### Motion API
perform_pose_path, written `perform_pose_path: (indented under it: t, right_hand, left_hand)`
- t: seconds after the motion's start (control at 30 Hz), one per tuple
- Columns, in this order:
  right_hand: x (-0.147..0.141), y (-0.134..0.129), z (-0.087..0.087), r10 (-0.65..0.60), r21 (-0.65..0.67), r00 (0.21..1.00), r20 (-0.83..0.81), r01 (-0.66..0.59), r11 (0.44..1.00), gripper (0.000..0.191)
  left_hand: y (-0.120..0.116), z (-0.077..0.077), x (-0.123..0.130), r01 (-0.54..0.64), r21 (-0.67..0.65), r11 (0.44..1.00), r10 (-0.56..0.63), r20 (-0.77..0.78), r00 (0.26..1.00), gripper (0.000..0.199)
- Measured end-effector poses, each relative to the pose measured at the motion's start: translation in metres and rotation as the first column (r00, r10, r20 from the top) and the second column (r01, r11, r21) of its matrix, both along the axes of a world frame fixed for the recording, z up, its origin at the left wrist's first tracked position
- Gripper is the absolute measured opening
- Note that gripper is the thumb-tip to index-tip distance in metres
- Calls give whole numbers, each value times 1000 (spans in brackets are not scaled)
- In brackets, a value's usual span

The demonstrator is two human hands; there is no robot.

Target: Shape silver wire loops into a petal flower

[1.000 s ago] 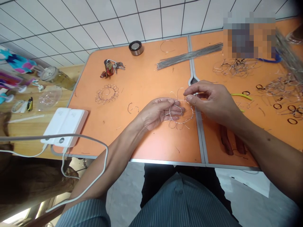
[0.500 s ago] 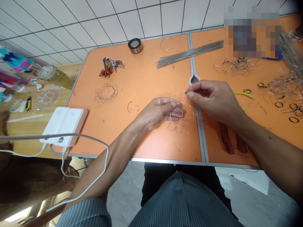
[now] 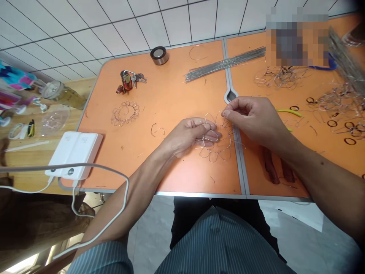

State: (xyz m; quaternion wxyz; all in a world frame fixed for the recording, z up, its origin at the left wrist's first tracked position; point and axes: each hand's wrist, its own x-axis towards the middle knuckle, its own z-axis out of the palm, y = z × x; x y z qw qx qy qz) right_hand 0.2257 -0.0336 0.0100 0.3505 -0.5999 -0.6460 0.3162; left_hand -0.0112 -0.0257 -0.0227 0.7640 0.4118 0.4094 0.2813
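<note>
A thin wire ring with looped, petal-like edges (image 3: 215, 153) is held above the orange table. My left hand (image 3: 190, 136) pinches its left side between thumb and fingers, with some wire loops crossing the fingers. At the ring's upper right, my right hand (image 3: 247, 114) has thumb and index finger closed on a wire loop of the same piece. Another looped wire ring (image 3: 125, 113) lies flat on the table to the left. Short bent wire pieces (image 3: 157, 130) rest between that ring and my left hand.
Keys (image 3: 131, 80), a roll of tape (image 3: 159, 56) and a bundle of straight wires (image 3: 222, 65) lie toward the wall. Tangled wires (image 3: 285, 78) and red-handled pliers (image 3: 270, 166) are at right. White power banks (image 3: 74, 154) with cables sit at left.
The view has shifted slightly, so the table objects appear a little further left. Both hands keep their grip on the wire ring, with very little movement.
</note>
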Motion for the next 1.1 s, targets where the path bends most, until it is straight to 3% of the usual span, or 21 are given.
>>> perform_pose_path:
  t: [0.4, 0.8, 1.1]
  right_hand:
    - [3, -2, -5, 72, 24, 996, -61, -70, 997, 12]
    - [5, -5, -8, 217, 236, 976, 29, -218, 947, 11]
    - [2, -8, -1, 210, 205, 975, 72, -221, 954, 7]
  left_hand:
    - [1, 0, 2, -43, -22, 999, 42, -38, 998, 19]
    - [3, 1, 3, -91, -93, 991, 90, -16, 996, 12]
    - [4, 1, 2, -94, -87, 992, 94, -7, 996, 12]
